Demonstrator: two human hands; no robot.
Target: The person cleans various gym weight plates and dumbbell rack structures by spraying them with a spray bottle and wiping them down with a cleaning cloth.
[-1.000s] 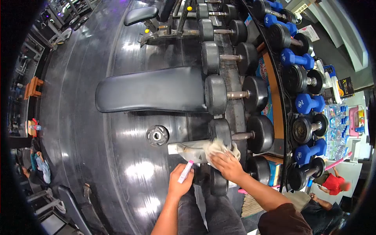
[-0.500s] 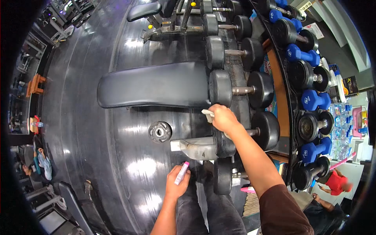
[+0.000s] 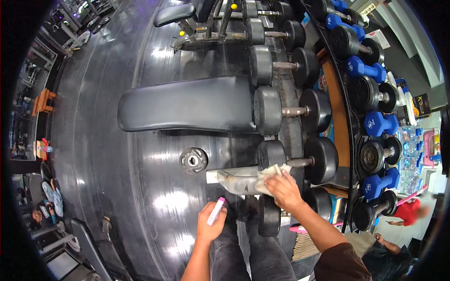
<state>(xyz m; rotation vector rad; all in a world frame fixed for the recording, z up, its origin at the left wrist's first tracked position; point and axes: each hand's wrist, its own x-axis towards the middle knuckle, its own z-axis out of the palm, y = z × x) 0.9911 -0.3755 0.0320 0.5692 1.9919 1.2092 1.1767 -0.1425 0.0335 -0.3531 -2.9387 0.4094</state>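
Note:
Wrapped in my left hand (image 3: 212, 220) is a small white tube with a pink cap (image 3: 216, 210), held above the dark floor. My right hand (image 3: 282, 191) presses a cream cloth (image 3: 272, 178) against the near side of a black dumbbell (image 3: 271, 154). That dumbbell lies on the rack, its metal handle (image 3: 301, 162) reaching to the far head. Another black dumbbell head (image 3: 269, 215) sits just below the cloth. A grey metal foot (image 3: 239, 181) with a white end juts out left of my right hand.
A padded black bench (image 3: 187, 104) stands beyond my hands. A round weight plate (image 3: 193, 160) lies on the floor. More black dumbbells and blue dumbbells (image 3: 380, 123) line the racks at right. A person in red (image 3: 408, 211) is at the far right.
My right hand has moved down from the gap between two dumbbells to the lower one, and the cloth is now spread wider. My left hand has barely moved.

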